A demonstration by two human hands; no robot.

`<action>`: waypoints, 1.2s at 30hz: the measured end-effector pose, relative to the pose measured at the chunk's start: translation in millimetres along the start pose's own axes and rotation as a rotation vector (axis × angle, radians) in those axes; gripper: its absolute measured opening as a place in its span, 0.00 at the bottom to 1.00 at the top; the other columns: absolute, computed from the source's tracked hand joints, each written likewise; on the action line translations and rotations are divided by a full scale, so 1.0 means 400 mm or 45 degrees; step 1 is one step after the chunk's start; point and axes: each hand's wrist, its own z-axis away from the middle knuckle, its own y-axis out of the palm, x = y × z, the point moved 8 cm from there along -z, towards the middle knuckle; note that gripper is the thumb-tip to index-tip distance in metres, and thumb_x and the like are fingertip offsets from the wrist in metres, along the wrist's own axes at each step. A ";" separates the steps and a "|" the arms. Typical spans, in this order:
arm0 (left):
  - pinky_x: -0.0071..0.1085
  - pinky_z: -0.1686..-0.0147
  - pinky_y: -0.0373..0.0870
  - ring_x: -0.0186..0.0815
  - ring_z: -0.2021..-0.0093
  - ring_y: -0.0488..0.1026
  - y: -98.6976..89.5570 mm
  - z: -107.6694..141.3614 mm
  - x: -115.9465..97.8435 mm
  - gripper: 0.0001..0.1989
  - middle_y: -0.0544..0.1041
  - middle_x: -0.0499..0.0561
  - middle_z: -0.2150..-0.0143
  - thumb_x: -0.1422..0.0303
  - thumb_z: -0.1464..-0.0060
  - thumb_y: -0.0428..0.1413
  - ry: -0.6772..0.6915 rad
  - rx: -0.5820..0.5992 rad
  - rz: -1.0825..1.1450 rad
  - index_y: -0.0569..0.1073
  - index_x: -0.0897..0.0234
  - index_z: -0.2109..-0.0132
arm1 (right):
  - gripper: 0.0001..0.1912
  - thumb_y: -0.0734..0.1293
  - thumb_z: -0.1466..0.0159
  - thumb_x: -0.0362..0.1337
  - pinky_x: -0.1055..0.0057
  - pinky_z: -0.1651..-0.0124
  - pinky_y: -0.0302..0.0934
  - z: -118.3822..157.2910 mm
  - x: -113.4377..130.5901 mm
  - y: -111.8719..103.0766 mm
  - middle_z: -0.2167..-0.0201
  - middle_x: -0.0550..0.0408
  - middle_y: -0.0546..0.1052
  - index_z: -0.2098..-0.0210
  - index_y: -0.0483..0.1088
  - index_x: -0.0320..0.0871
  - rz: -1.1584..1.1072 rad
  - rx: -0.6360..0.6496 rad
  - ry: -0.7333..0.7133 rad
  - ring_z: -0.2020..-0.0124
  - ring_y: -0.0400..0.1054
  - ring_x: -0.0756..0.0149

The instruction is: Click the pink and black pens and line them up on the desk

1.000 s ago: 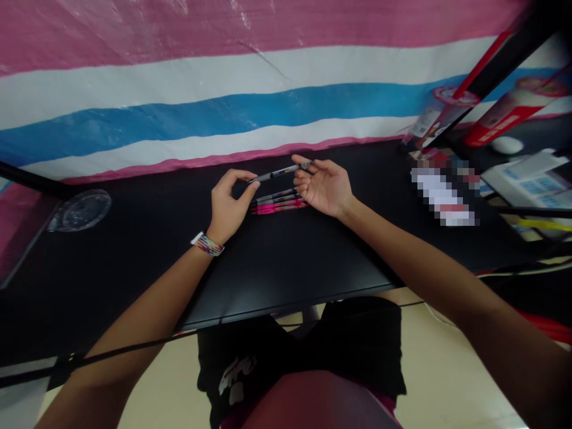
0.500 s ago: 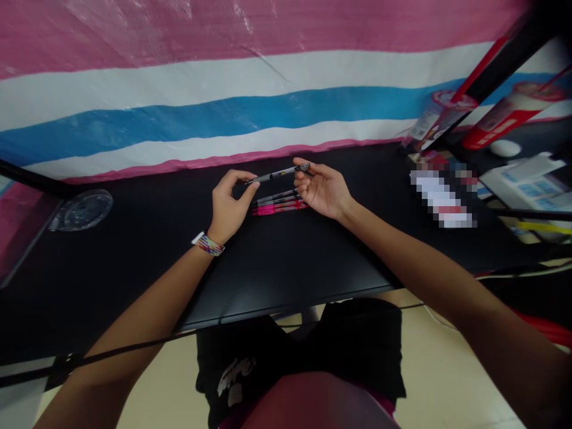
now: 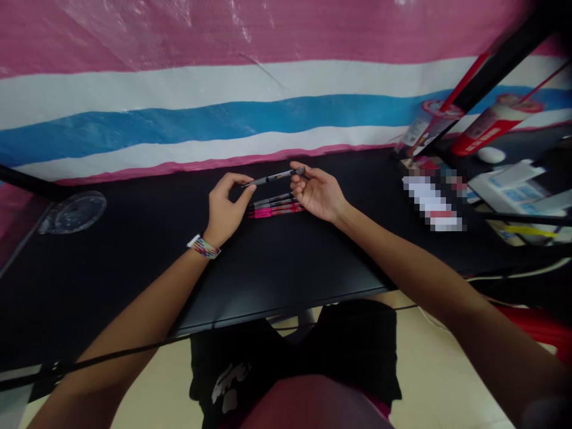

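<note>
Here's a pen (image 3: pixel 279 176) held up over the black counter (image 3: pixel 277 268), just beyond a small row of pens (image 3: pixel 271 210), and both hands are on it! The left hand (image 3: pixel 229 208) has the near-left end, thumb and forefinger pinching close to the tip. The right hand (image 3: pixel 322 192) takes the other end, also in a pinch by the look of it, palm partly turned up, the lower fingers curled loosely beneath.

So the step in hand, I'd judge, is handling this one pen end to end: a steady two-handed hold, slightly tilted, right end higher on my view. What does a move from here call for? Light fingers, I'd say, and both ends kept in line, since a thin barrel could roll out of so small a grip.

Now the count! One pen in the air. On the counter below, the others lie side by side, grey and pink; I make it at least three, but they overlap and the right hand sits close to their ends, so I can't swear to the total. One patterned wristband (image 3: pixel 205 247), on the left wrist. Over to the right, two drink cups (image 3: pixel 413 134), each with its own red straw (image 3: pixel 465 83), and one white rounded thing (image 3: pixel 491 155) beside them. Far left, one clear plastic lid (image 3: pixel 75 211), lying alone.
</note>
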 end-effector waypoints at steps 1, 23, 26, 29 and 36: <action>0.42 0.44 0.78 0.43 0.51 0.82 -0.001 -0.001 0.000 0.12 0.85 0.53 0.53 0.54 0.32 0.65 0.001 0.002 -0.018 0.82 0.58 0.53 | 0.14 0.69 0.29 0.42 0.70 0.58 0.78 0.001 -0.001 0.001 0.65 0.52 0.80 0.48 0.79 0.44 -0.011 -0.003 0.011 0.66 0.73 0.66; 0.41 0.45 0.78 0.42 0.52 0.82 -0.005 -0.003 -0.008 0.09 0.85 0.52 0.54 0.58 0.32 0.65 0.005 0.006 -0.050 0.82 0.58 0.53 | 0.12 0.71 0.33 0.45 0.65 0.55 0.75 0.003 0.008 0.008 0.66 0.54 0.76 0.53 0.76 0.47 0.125 0.086 -0.089 0.66 0.70 0.65; 0.41 0.46 0.78 0.42 0.52 0.82 -0.009 -0.005 -0.010 0.09 0.85 0.52 0.55 0.58 0.32 0.66 0.015 -0.005 -0.073 0.82 0.58 0.54 | 0.12 0.71 0.33 0.44 0.65 0.55 0.75 0.005 0.005 0.009 0.65 0.54 0.76 0.53 0.76 0.46 0.081 0.086 -0.043 0.66 0.70 0.65; 0.40 0.45 0.78 0.42 0.52 0.82 -0.012 -0.006 -0.005 0.08 0.86 0.52 0.54 0.60 0.32 0.66 0.010 -0.012 -0.073 0.82 0.58 0.53 | 0.13 0.73 0.34 0.44 0.67 0.56 0.76 0.005 0.004 0.012 0.66 0.54 0.77 0.53 0.77 0.46 0.025 0.087 -0.009 0.66 0.70 0.65; 0.40 0.44 0.79 0.42 0.51 0.83 -0.009 -0.008 0.000 0.04 0.86 0.50 0.54 0.66 0.35 0.66 -0.016 -0.004 -0.065 0.83 0.58 0.54 | 0.15 0.74 0.32 0.48 0.65 0.63 0.74 -0.007 0.044 -0.013 0.62 0.52 0.84 0.51 0.84 0.47 0.582 0.028 -0.395 0.66 0.75 0.62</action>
